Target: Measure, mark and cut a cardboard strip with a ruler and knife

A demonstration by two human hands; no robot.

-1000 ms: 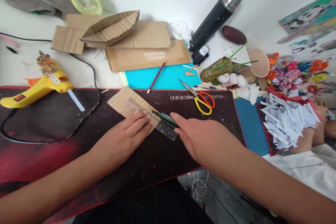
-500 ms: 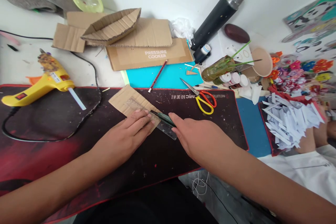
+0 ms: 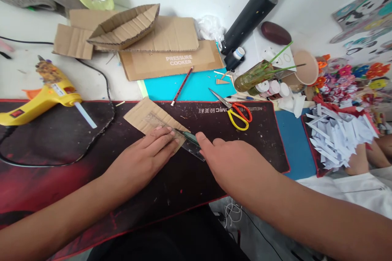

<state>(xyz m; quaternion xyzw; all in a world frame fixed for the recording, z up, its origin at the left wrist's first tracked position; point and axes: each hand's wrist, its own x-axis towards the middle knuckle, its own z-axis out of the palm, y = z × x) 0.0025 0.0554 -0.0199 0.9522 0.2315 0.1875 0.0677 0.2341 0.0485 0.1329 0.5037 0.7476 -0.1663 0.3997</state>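
My left hand (image 3: pixel 154 149) lies with outstretched fingers on a clear ruler (image 3: pixel 190 147), pressing it against a small piece of brown cardboard (image 3: pixel 137 118) on the dark mat. My right hand (image 3: pixel 223 153) is closed around a dark green utility knife (image 3: pixel 190 137). The knife's tip points left, resting by the ruler's edge on the cardboard close to my left fingertips. Part of the ruler and of the cardboard is hidden under my left hand.
A yellow glue gun (image 3: pixel 45 100) with its cord lies left. Scissors (image 3: pixel 234 112) and a pencil (image 3: pixel 183 85) lie beyond my hands. Behind are cardboard sheets (image 3: pixel 137 67), a cardboard boat shape (image 3: pixel 125 28) and a black flask (image 3: pixel 249 16). Folded white paper strips (image 3: pixel 339 138) are piled right.
The knife has shifted slightly along the ruler's edge, and my right hand with it. My left hand stays on the ruler. The whole view has moved a little.
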